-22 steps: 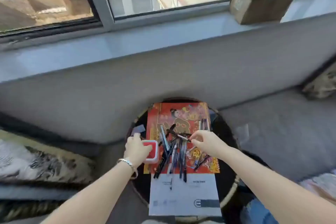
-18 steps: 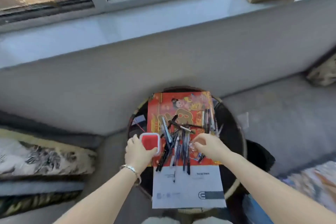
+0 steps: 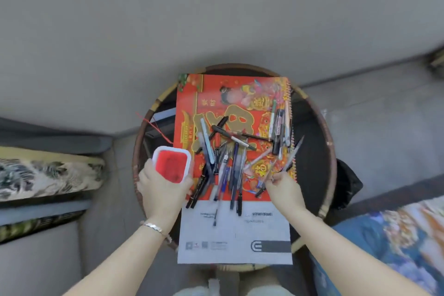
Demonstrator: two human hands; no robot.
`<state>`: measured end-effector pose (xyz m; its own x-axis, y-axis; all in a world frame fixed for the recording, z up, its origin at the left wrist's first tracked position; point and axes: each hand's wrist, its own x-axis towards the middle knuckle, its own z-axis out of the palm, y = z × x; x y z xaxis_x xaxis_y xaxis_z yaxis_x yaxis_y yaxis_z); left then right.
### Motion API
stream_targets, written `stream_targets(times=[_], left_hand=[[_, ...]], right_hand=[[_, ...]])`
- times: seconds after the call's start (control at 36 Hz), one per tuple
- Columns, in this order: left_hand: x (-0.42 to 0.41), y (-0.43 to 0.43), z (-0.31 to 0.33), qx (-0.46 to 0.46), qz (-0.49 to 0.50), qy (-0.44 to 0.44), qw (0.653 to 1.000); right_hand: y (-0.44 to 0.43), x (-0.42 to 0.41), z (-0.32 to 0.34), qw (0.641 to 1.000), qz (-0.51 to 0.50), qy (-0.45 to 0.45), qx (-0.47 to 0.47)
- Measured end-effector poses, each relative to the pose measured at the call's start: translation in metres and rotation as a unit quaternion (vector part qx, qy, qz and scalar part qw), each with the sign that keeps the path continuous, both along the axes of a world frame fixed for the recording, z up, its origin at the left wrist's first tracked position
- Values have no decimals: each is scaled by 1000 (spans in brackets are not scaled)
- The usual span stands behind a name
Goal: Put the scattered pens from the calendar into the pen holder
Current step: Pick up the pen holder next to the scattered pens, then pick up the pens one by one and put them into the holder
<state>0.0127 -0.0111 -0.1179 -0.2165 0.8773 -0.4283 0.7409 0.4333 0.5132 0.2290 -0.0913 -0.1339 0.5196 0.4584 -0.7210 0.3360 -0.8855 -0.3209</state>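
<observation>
A red and gold calendar (image 3: 242,94) with a white lower strip lies on a round dark table (image 3: 314,151). Several pens (image 3: 230,163) lie scattered across its middle, and a few more pens (image 3: 280,125) sit near its spiral right edge. My left hand (image 3: 161,190) grips the pen holder (image 3: 171,163), a white square cup with a red inside, at the calendar's left edge. My right hand (image 3: 283,187) pinches a thin grey pen (image 3: 294,154) by its lower end near the calendar's right side. The view is blurred.
A grey wall rises just behind the table. A patterned cushion (image 3: 48,175) lies at the left and blue patterned fabric (image 3: 396,243) at the lower right. A red string (image 3: 156,127) and a dark flat item lie on the table's left part.
The view has tilted down, so the window is out of sight. My right hand moved from the pile's middle to the calendar's right side and now pinches a thin pen. The pen holder stays in my left hand.
</observation>
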Motion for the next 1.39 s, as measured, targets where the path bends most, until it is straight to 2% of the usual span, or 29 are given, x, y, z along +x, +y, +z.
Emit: stream_targets(times=[0.14, 0.25, 0.39, 0.56, 0.69, 0.81, 0.94, 1.03, 1.11, 1.17, 1.25, 1.39], left_hand=[[8, -4, 24, 47, -15, -53, 997], [14, -13, 36, 44, -22, -112, 992], [22, -23, 37, 18, -35, -139, 990], [35, -31, 40, -2, -60, -155, 986], [44, -31, 42, -25, -99, -165, 981], [44, -27, 43, -13, -150, -146, 978], [44, -19, 50, -3, -238, -125, 963], [46, -18, 55, 16, -272, -106, 956], [48, -16, 55, 30, -281, -97, 954], [50, -15, 54, 36, -287, -88, 953], [54, -15, 52, 40, -317, -84, 944], [65, -20, 55, 37, -330, -117, 936]], right_hand=[[9, 10, -37, 990, -137, -42, -20], [17, 10, -58, 981, -182, -64, -25], [18, 15, -66, 979, -194, -67, -16], [1, 29, -62, 993, -109, 29, 46], [-3, 35, -37, 984, -70, 144, 76], [3, 34, 12, 952, -82, 256, 146], [12, 37, 88, 900, -141, 301, 283], [18, 39, 112, 899, -114, 343, 246], [24, 36, 121, 909, -29, 395, 128], [29, 33, 124, 917, 30, 395, 54], [38, 24, 123, 930, 82, 357, 11], [46, 16, 114, 963, 149, 222, 43]])
